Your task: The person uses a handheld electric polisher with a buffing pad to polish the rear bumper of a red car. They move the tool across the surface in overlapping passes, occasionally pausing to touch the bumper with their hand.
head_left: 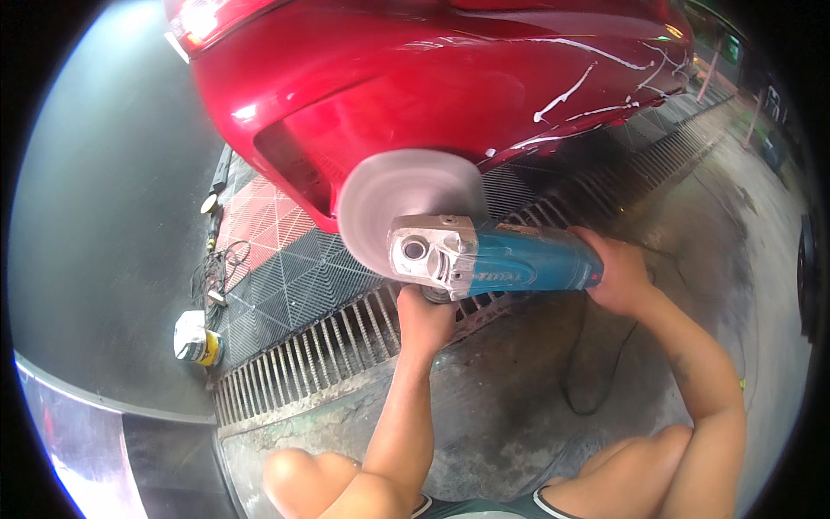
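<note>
A blue polisher with a scuffed metal head is held level between my two hands. My left hand is closed around the side grip under its head. At the rear end of the body, my right hand wraps the handle; its trigger is hidden. The round pale pad is blurred as if spinning, and its face lies against or very close to the lower corner of a glossy red car bumper. White streaks of compound run over the paint to the right, away from the pad.
Below the bumper lie black and red floor tiles and a metal drain grate. A power cord loops on the wet concrete. At the left stand a white and yellow tub and tangled cables beside a dark wall.
</note>
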Demonstrator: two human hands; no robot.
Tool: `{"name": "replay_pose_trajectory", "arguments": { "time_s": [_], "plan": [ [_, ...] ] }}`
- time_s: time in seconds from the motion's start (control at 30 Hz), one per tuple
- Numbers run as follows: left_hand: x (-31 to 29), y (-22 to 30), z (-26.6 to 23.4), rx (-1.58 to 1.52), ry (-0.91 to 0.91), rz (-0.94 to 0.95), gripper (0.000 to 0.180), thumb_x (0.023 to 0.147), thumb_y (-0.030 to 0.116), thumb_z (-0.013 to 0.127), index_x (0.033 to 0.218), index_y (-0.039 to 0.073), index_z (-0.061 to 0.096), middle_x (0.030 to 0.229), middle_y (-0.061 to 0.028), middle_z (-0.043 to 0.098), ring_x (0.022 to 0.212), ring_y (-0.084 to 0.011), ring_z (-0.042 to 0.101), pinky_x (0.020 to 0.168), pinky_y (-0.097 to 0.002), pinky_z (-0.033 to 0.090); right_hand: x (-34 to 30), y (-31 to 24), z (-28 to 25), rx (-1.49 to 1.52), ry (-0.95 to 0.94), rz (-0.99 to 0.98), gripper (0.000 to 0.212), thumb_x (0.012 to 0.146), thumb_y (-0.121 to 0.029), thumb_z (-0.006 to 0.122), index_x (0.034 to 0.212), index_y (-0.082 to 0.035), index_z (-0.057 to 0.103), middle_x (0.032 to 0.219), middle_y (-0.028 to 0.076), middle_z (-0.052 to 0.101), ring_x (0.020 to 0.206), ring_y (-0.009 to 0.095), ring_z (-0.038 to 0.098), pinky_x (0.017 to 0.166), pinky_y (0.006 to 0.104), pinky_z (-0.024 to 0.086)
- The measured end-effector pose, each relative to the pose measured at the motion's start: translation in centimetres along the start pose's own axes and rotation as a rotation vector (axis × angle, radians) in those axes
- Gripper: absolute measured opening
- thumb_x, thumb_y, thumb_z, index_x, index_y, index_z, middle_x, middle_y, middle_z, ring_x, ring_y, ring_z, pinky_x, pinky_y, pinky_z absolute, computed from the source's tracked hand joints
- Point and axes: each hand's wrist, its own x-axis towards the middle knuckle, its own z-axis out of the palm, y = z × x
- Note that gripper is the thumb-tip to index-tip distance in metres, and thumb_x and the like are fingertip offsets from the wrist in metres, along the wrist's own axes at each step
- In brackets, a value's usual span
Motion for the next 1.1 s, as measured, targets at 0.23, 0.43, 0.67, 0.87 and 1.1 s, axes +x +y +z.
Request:
{"name": "replay_pose_trajectory", "arguments": {
  "time_s": [0.23, 0.43, 0.67, 0.87, 1.1],
  "plan": [
    [2.3, 5.5, -7.7, -0.027, 0.089, 0.006, 0.028, 0.082, -0.002, 0.077, 0.109, -0.008, 0.076, 0.091, -0.0122, 0.08, 0.075, -0.0162, 0.074, 0.066, -0.0334, 0.058, 1.4, -6.9, -5.3, 0.068, 0.012, -0.095, 0.091, 0.08, -0.014, 0.084, 0.165, -0.017, 0.051, 0.103, 0.02, 0.079, 0.097, 0.045, 0.077, 0.086, 0.056, 0.06],
    [2.0, 8.5, -12.3, -0.012, 0.106, -0.179, 0.035, 0.079, -0.006, 0.075, 0.113, -0.009, 0.07, 0.087, -0.0113, 0.076, 0.069, -0.0174, 0.071, 0.063, -0.0322, 0.057, 1.9, -11.4, -6.4, 0.105, -0.044, -0.092, 0.096, 0.078, -0.012, 0.084, 0.167, -0.015, 0.048, 0.101, 0.021, 0.079, 0.096, 0.046, 0.077, 0.085, 0.0558, 0.059],
    [1.1, 3.2, -10.7, 0.016, -0.032, -0.197, 0.019, 0.089, 0.013, 0.081, 0.097, -0.004, 0.083, 0.077, -0.0129, 0.079, 0.073, -0.0222, 0.077, 0.074, -0.0389, 0.059, 0.9, -10.3, -4.1, 0.057, -0.133, -0.068, 0.095, 0.078, -0.01, 0.082, 0.167, -0.015, 0.048, 0.101, 0.022, 0.078, 0.096, 0.046, 0.076, 0.084, 0.0562, 0.059],
    [1.7, 4.6, -12.8, 0.034, 0.045, -0.086, 0.033, 0.088, 0.015, 0.085, 0.113, -0.007, 0.082, 0.094, -0.0232, 0.084, 0.092, -0.031, 0.083, 0.088, -0.0426, 0.061, 1.2, -11.4, -4.1, 0.095, -0.061, -0.075, 0.097, 0.078, -0.008, 0.081, 0.169, -0.016, 0.047, 0.102, 0.023, 0.078, 0.096, 0.048, 0.076, 0.085, 0.0572, 0.059],
    [2.1, 8.5, -15.5, 0.076, 0.056, -0.038, 0.023, 0.086, 0.008, 0.081, 0.104, -0.007, 0.08, 0.076, -0.013, 0.078, 0.069, -0.0209, 0.076, 0.067, -0.0375, 0.057, 1.5, -13.5, -4.9, 0.152, -0.031, -0.068, 0.098, 0.079, -0.009, 0.081, 0.17, -0.015, 0.044, 0.102, 0.024, 0.078, 0.096, 0.048, 0.076, 0.087, 0.0571, 0.059]
  ]
}}
